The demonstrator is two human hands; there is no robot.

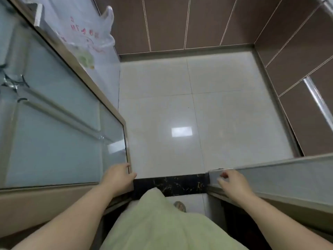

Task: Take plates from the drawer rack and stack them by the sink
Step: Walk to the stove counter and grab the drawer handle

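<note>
No plate, drawer rack or sink is in view. I stand in a doorway between two frosted-glass sliding doors. My left hand (118,177) grips the edge of the left sliding door (54,141), thumb on the near side and fingers round the frame. The fingers of my right hand (232,183) curl over the end of the right sliding door (288,175). A gap stays open between the two doors, above a black marble threshold (173,184).
Beyond the threshold lies a glossy white tiled floor (180,105), enclosed by brown tiled walls. A white plastic bag (86,33) with red print hangs at the upper left. A metal rail (317,98) runs along the right wall. My pale green garment fills the bottom centre.
</note>
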